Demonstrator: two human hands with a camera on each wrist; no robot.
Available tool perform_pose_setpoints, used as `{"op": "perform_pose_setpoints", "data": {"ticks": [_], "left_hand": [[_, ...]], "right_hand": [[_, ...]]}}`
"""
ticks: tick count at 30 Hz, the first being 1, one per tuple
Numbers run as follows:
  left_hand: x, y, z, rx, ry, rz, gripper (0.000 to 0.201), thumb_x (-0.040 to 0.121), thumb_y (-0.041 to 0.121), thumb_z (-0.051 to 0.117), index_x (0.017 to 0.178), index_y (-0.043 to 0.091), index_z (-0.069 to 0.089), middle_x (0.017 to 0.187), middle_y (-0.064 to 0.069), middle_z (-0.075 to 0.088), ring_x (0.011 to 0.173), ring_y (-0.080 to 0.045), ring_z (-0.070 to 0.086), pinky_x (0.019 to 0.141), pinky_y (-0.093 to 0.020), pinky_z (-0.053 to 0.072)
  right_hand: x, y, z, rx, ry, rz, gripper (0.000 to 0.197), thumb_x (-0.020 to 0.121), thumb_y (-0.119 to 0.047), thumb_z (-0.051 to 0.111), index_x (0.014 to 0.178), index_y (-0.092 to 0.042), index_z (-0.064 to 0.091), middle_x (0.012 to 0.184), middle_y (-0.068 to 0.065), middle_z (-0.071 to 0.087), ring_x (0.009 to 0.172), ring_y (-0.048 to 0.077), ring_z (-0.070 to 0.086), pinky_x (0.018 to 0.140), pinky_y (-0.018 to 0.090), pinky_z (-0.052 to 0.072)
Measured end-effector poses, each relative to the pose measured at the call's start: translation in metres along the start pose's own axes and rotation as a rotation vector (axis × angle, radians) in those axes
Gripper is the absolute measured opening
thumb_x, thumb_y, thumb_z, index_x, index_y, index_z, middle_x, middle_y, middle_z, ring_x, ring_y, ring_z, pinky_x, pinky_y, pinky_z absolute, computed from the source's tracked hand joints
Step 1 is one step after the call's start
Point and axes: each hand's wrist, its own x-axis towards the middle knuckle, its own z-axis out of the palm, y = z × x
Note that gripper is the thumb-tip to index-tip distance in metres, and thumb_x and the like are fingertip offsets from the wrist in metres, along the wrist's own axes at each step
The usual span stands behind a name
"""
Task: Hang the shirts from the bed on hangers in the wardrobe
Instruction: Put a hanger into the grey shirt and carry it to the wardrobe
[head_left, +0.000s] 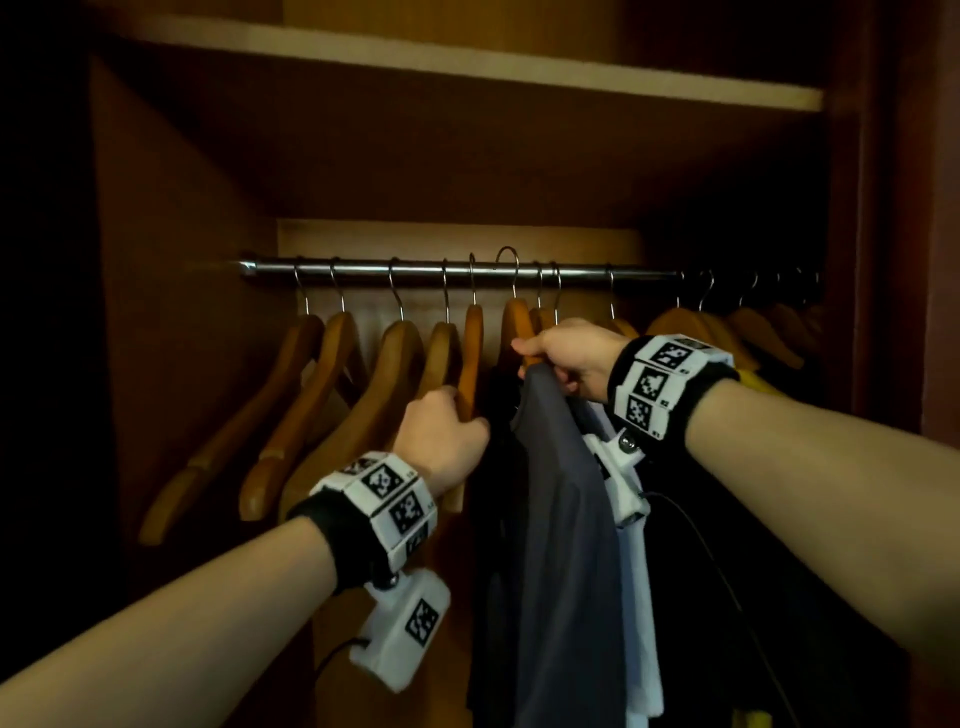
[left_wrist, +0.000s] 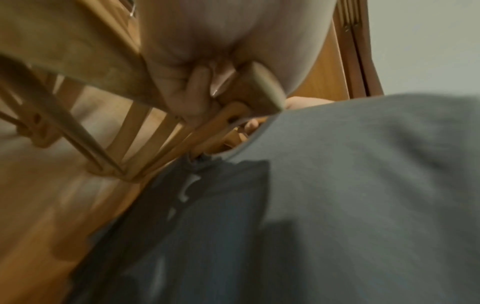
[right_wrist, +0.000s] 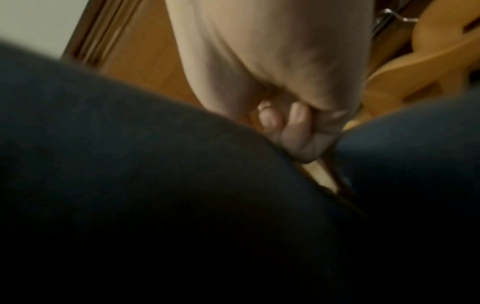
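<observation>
Dim wooden wardrobe, chrome rail (head_left: 467, 270) crowded with hangers. The grey shirt (head_left: 566, 493), limp and light, is held at its hanger's shoulder by the right hand (head_left: 566, 356). An empty wooden hanger (head_left: 470, 358) is gripped by the left hand (head_left: 441, 436); the rigid wood, not the cloth, is judged the best hold.

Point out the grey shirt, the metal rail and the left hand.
grey shirt (head_left: 566, 493), head view, hanging front panel.
metal rail (head_left: 363, 270), head view, bare stretch between hooks.
left hand (head_left: 441, 431), head view, back of hand.
</observation>
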Motion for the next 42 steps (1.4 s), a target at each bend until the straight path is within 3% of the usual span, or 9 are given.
{"op": "perform_pose_setpoints", "data": {"ticks": [2,8,12,16,22,25,29,34,42], "left_hand": [[0.003,-0.005,0.0,0.002,-0.002,0.001,0.036,0.088,0.026,0.059,0.123,0.017,0.06,0.1,-0.005,0.069,0.089,-0.025,0.068,0.082,-0.035,0.057],[0.008,-0.015,0.001,0.015,-0.02,0.03,0.025,0.086,0.026,0.059,0.11,0.019,0.062,0.086,-0.002,0.071,0.078,-0.023,0.069,0.074,-0.037,0.059],[0.009,-0.016,0.0,0.02,-0.02,0.042,0.026,0.085,0.026,0.059,0.109,0.018,0.062,0.087,-0.002,0.071,0.077,-0.023,0.069,0.074,-0.038,0.059],[0.005,-0.017,-0.002,0.003,-0.017,0.047,0.028,0.084,0.025,0.059,0.11,0.018,0.064,0.085,-0.003,0.071,0.074,-0.022,0.069,0.069,-0.037,0.06],[-0.009,-0.009,-0.005,-0.075,0.128,0.133,0.034,0.084,0.024,0.058,0.118,0.023,0.059,0.075,0.003,0.067,0.067,-0.017,0.066,0.066,-0.035,0.059],[-0.027,-0.005,-0.006,-0.146,0.145,0.218,0.051,0.081,0.026,0.06,0.13,0.026,0.049,0.081,0.007,0.068,0.077,-0.011,0.068,0.074,-0.037,0.06],[-0.061,-0.006,-0.005,-0.17,0.088,0.296,0.046,0.08,0.047,0.049,0.123,0.034,0.047,0.082,0.005,0.068,0.075,-0.017,0.067,0.072,-0.042,0.057],[-0.073,-0.013,-0.011,-0.247,0.173,0.284,0.027,0.079,0.042,0.044,0.102,0.031,0.053,0.095,0.009,0.063,0.09,-0.017,0.061,0.083,-0.043,0.049],[-0.082,0.021,-0.013,-0.022,0.101,0.292,0.085,0.077,0.025,0.074,0.147,0.01,0.028,0.148,-0.013,0.031,0.138,-0.031,0.029,0.114,-0.039,0.029]], "right_hand": [[0.008,-0.006,-0.002,0.033,0.002,-0.011,0.025,0.101,-0.023,0.058,0.083,-0.006,0.058,0.049,0.002,0.059,0.029,0.007,0.035,0.028,0.016,0.025],[0.045,-0.01,0.014,-0.069,0.068,-0.007,0.021,0.097,-0.023,0.065,0.105,-0.006,0.057,0.095,0.015,0.062,0.044,0.012,0.041,0.028,0.016,0.028],[0.041,-0.011,0.025,-0.332,0.005,0.002,0.024,0.098,-0.027,0.064,0.091,-0.007,0.053,0.069,0.006,0.055,0.047,0.013,0.047,0.038,0.023,0.041],[0.025,-0.006,0.033,-0.463,-0.008,-0.014,0.033,0.099,-0.035,0.059,0.085,-0.007,0.051,0.068,0.01,0.058,0.054,0.02,0.054,0.056,0.029,0.048],[-0.02,-0.009,0.042,-0.426,0.136,-0.358,0.03,0.1,-0.042,0.054,0.087,-0.017,0.064,0.072,-0.005,0.058,0.061,0.007,0.053,0.052,0.019,0.038],[-0.048,-0.01,0.052,-0.284,0.019,-0.315,0.045,0.1,-0.054,0.047,0.094,-0.013,0.066,0.059,-0.002,0.057,0.043,0.009,0.053,0.043,0.019,0.043],[-0.079,-0.005,0.049,-0.151,0.033,-0.296,0.024,0.101,-0.038,0.055,0.097,-0.015,0.056,0.063,0.004,0.058,0.035,0.011,0.045,0.034,0.021,0.037],[-0.12,0.022,0.036,-0.155,-0.088,-0.242,0.019,0.103,-0.034,0.052,0.098,-0.016,0.05,0.056,-0.001,0.057,0.035,0.012,0.043,0.033,0.022,0.033],[-0.216,0.063,-0.01,-0.3,-0.216,-0.171,0.021,0.105,-0.031,0.049,0.102,-0.01,0.049,0.077,0.008,0.067,0.04,0.015,0.046,0.036,0.023,0.036]]}}
